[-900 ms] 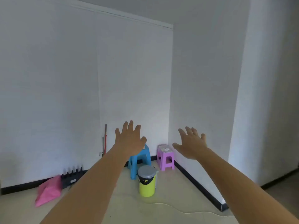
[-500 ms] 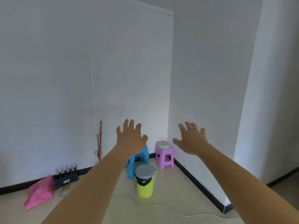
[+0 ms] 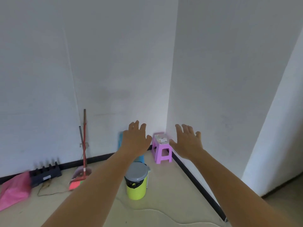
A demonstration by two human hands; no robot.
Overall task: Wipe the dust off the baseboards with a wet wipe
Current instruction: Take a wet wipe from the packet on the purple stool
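White-walled corner [image 3: 167,112], thin black baseboards [image 3: 196,184]; left hand [image 3: 135,140], right hand [image 3: 186,143] fingers splayed, empty.

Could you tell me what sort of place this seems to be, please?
Probably a corner of a sparsely furnished room indoors, perhaps used for cleaning gear: bare white walls edged with black baseboard, a broom leaning on the wall, plus a lidded bin and a purple stool on the floor.

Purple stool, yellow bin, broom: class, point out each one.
purple stool [image 3: 161,139], head view, on its seat top.
yellow bin [image 3: 136,191], head view, on its yellow side.
broom [image 3: 84,145], head view, on its red handle.
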